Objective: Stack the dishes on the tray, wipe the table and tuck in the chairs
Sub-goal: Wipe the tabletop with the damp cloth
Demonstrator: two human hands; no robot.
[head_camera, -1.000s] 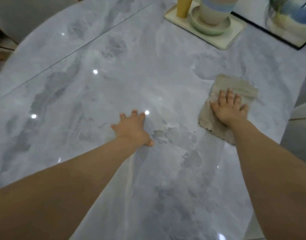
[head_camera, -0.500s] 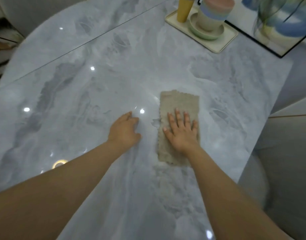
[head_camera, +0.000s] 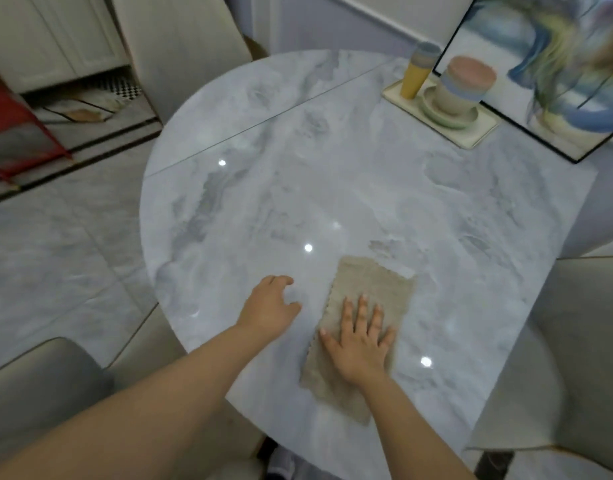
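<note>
beige cloth (head_camera: pixel 363 327) lies flat on the grey marble table (head_camera: pixel 350 188), near the edge closest to me, and my right hand (head_camera: pixel 362 344) presses down on its nearer half with the palm flat and the fingers straight and spread, holding nothing in a pinch. my right forearm runs in from the lower right, fairly straight. my left hand (head_camera: pixel 268 308) sits just beside the cloth on its left, apart from it, resting on the bare tabletop with the fingers loosely curved and the thumb turned toward the cloth; it grips nothing. the left arm stretches in long from the lower left corner. at the far right end of the table i see the cream tray (head_camera: pixel 467 133) carrying a green plate (head_camera: pixel 452 117) with stacked bowls (head_camera: pixel 466 84) on it, and a yellow cup (head_camera: pixel 415 77) with a grey one nested on top standing beside them on the same tray. a framed picture (head_camera: pixel 554 74) leans just behind the tray. pale chairs stand around: one (head_camera: pixel 176 43) at the far side, one (head_camera: pixel 557 341) at my right, one (head_camera: pixel 38 386) at my lower left.
</note>
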